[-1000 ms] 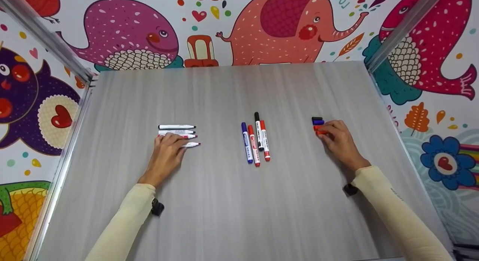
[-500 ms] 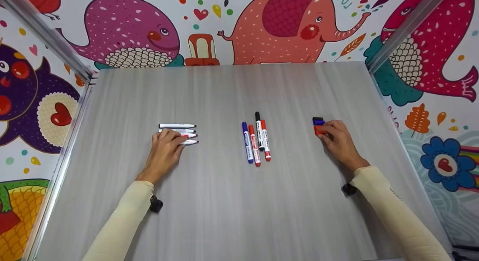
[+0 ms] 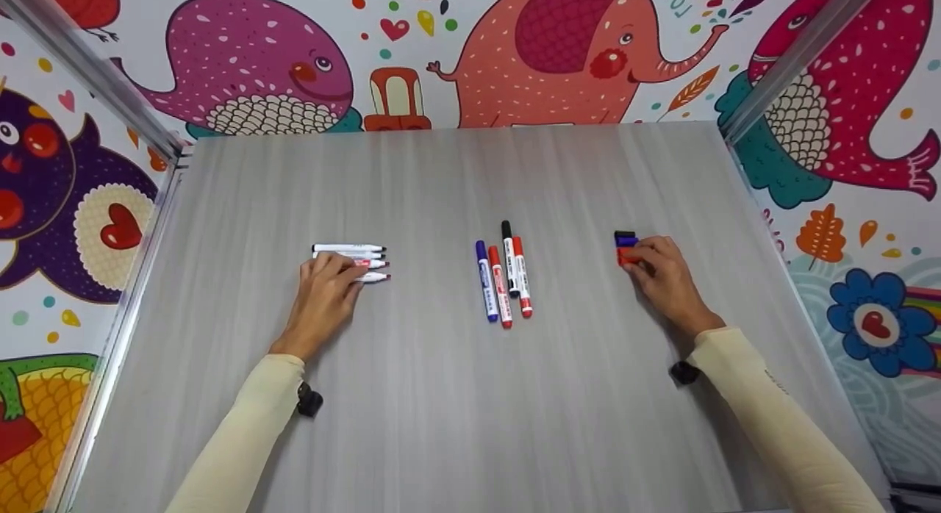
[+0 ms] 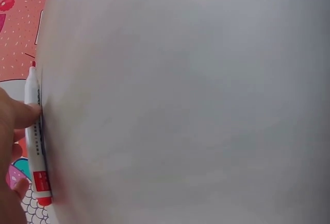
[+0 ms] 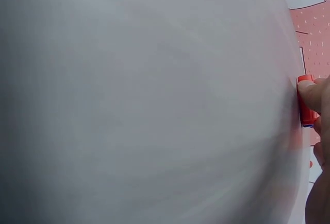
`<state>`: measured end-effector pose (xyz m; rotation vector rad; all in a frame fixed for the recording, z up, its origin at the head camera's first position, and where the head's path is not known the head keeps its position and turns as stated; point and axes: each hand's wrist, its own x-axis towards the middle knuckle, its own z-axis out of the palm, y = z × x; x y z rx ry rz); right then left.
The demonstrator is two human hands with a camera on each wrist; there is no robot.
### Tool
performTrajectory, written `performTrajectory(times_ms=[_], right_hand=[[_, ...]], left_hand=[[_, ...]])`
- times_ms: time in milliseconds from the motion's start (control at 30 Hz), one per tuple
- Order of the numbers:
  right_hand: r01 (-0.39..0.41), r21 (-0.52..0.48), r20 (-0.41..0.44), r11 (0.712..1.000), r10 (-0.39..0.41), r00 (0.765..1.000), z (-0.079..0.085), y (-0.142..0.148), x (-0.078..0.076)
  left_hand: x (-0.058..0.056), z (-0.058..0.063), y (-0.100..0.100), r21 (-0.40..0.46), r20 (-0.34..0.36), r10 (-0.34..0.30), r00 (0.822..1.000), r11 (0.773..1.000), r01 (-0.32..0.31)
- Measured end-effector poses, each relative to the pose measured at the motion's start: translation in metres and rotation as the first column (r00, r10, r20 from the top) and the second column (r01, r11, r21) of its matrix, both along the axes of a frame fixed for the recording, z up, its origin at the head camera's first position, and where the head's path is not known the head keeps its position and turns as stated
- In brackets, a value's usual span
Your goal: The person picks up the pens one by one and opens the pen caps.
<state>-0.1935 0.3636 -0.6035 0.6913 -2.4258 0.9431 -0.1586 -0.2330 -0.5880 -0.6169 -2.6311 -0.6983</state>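
Observation:
My left hand (image 3: 321, 301) pinches an uncapped red marker (image 4: 34, 141) lying on the table, thumb on its near side. This marker is the nearest in a row of several uncapped white markers (image 3: 347, 248) with their tips to the right; the fingers cover parts of the row. At the right, my right hand (image 3: 670, 284) pinches a red marker cap (image 5: 304, 100) between thumb and fingers. Lined up just beyond it are a blue cap (image 3: 626, 242) and a black cap (image 3: 624, 234). The fingers hide part of the red caps.
Between the hands lies a loose group of capped markers: a blue marker (image 3: 486, 281), a black marker (image 3: 509, 257) and two red ones. Printed walls with metal posts (image 3: 801, 61) stand along the back and sides of the grey table (image 3: 441, 425).
My left hand has slid the nearest marker slightly away from me and to the left, closer against the row. The right hand has drawn the red cap in a little closer to the other caps.

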Motion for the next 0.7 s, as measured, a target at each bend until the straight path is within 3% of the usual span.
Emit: performTrajectory(times_ms=[700], right_hand=[[0.009, -0.011, 0.024, 1.000, -0.009, 1.000, -0.0006, -0.0010, -0.0015]], left_hand=[[-0.0037, 0.0002, 0.0036, 0.007, 0.025, 0.015, 1.000, 1.000, -0.015]])
